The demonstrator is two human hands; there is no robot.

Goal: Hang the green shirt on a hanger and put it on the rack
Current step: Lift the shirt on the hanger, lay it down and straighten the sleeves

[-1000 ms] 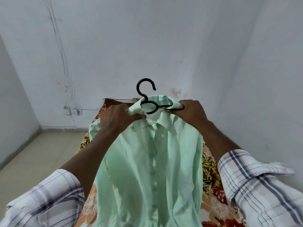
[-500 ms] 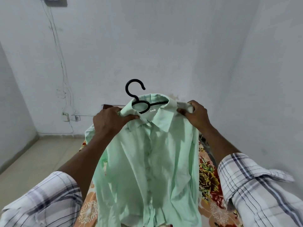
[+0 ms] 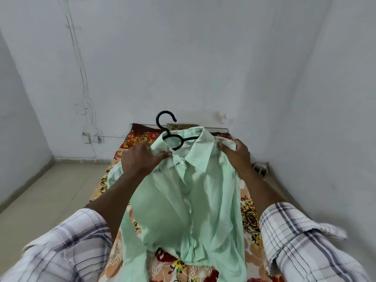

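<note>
Green shirt (image 3: 183,200) on black hanger (image 3: 169,133) — left hand (image 3: 140,157) pinching collar, right hand (image 3: 236,153) gripping shoulder — above floral bed (image 3: 250,212).

Bed (image 3: 249,210): standing by the white wall, wearing a flowery sheet (image 3: 142,139).
On it: a small cushion (image 3: 179,125) lying at the far end.

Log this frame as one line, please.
stage: fitting shirt onto hanger | left hand: grip on green shirt collar | right hand: grip on shoulder | hanger: hook exposed | rack: unseen
</note>
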